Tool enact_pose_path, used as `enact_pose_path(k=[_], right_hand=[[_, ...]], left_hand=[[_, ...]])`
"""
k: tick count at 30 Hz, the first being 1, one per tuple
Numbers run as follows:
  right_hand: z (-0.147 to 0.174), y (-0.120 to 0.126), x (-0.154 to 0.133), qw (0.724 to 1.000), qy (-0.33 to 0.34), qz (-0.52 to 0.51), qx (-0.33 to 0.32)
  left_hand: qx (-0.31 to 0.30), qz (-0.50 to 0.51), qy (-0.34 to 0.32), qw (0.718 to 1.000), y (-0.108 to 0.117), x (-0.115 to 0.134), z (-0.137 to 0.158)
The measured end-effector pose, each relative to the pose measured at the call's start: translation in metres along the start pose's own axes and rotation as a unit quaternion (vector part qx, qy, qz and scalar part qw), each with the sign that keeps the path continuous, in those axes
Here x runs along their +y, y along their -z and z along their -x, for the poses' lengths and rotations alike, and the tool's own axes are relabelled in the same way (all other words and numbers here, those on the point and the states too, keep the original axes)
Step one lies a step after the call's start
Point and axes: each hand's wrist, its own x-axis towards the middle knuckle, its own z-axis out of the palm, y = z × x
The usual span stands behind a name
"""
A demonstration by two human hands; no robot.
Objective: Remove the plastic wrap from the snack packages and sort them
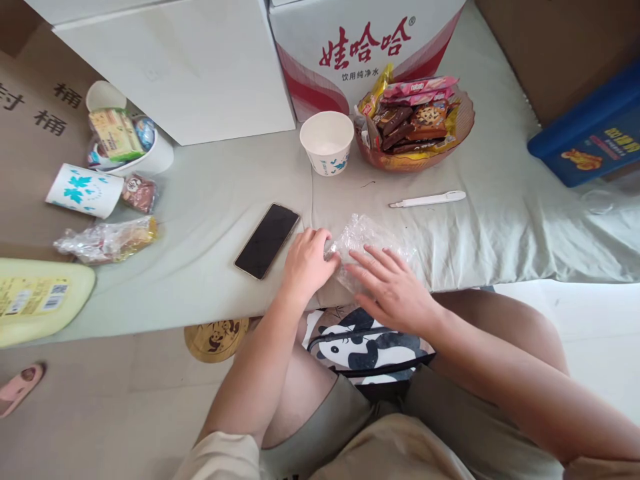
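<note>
A crinkled piece of clear plastic (367,230) lies on the cloth near the front edge; I cannot tell whether it is a bag or a sheet. My left hand (309,261) is closed at its left edge, fingers curled and thumb against the plastic. With fingers spread and stretched out, my right hand (393,287) rests flat over the plastic's right part. Left of my left hand lies a phone (267,241), its screen dark. A white paper cup (327,143) stands upright beyond the hands. To its right is a white pen-like utility knife (428,199).
A bowl (367,157) of wrapped snacks stands behind, against a printed carton (320,40). White boxes (175,67) rise at back left. A tipped paper cup (85,191), snack packets and a pale yellow bottle (45,297) lie left. A blue container (590,133) is at right.
</note>
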Motion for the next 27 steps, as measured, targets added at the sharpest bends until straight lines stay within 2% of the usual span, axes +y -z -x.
enact_pose_path(k=[3,5,8,11,14,16,19,22,25,27], right_hand=[[0.008,-0.011,-0.011,0.998,-0.008,0.017,-0.064],[0.007,-0.010,-0.008,0.997,-0.011,-0.015,-0.070],[0.001,0.002,0.011,0.996,-0.044,-0.075,-0.005],[-0.005,0.014,0.034,0.985,-0.153,-0.040,0.073],[-0.005,0.016,0.047,0.970,-0.233,0.023,0.059],[-0.004,0.013,0.048,0.974,-0.224,0.013,0.027],[-0.002,0.011,0.044,0.981,-0.177,-0.077,-0.003],[-0.001,0.017,0.041,0.972,-0.176,-0.152,0.011],[0.000,0.027,0.042,0.964,-0.162,-0.209,0.040],[0.001,0.033,0.043,0.955,-0.129,-0.264,0.045]], left_hand=[[0.009,0.003,-0.002,1.000,-0.001,0.000,-0.001],[0.014,0.003,-0.007,1.000,-0.001,0.000,-0.001],[0.010,0.004,-0.008,1.000,-0.002,0.000,-0.002],[0.000,0.002,-0.007,1.000,-0.002,0.000,-0.003],[-0.003,0.003,-0.003,1.000,-0.002,0.001,-0.003],[-0.003,0.007,-0.002,1.000,-0.003,0.002,-0.004],[0.000,0.014,0.000,1.000,-0.003,0.002,-0.005],[0.007,0.039,0.002,0.999,-0.002,0.002,-0.004],[0.013,0.132,-0.004,0.991,0.000,0.002,-0.003],[-0.003,0.236,-0.007,0.972,0.002,0.002,-0.002]])
